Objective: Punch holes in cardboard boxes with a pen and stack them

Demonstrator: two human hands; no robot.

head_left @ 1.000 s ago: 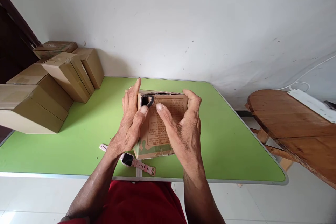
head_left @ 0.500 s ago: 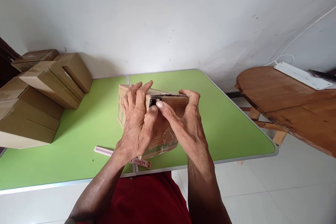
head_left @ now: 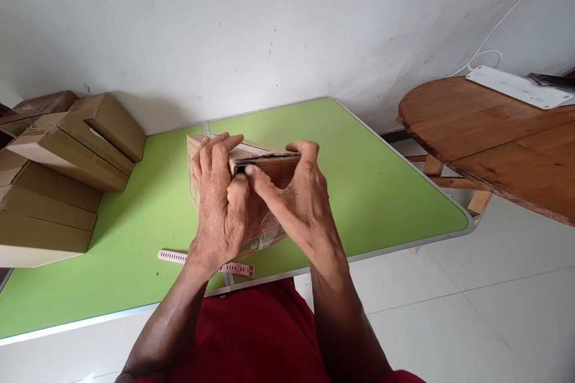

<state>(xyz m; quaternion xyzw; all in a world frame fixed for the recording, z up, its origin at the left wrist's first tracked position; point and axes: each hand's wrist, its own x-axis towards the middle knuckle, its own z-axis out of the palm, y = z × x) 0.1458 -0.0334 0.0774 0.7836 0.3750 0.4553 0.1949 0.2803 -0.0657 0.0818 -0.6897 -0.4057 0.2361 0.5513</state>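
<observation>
A printed cardboard box [head_left: 265, 227] stands on the green table in front of me, one upper edge torn and a dark gap at its corner. My left hand [head_left: 220, 197] grips the box's left side, fingers over the top and thumb bent at the gap. On the right side, my right hand [head_left: 300, 197] clasps the box, its thumb at the same gap and its fingers over the far edge. Loose fibres or tape hang on the near face. Partly under my left wrist lies a pink watch strap [head_left: 238, 269]. What is inside the box is hidden.
Several plain cardboard boxes [head_left: 49, 209] stand at the left of the green table [head_left: 359, 191], against the wall. To the right is a round wooden table [head_left: 485, 125] bearing a white panel [head_left: 516, 87] and a dark object.
My view has shifted and tilted a little. Both hands and the box appear slightly further left, with the box's top edge tipped more toward me. The thumbs stay at the corner gap.
</observation>
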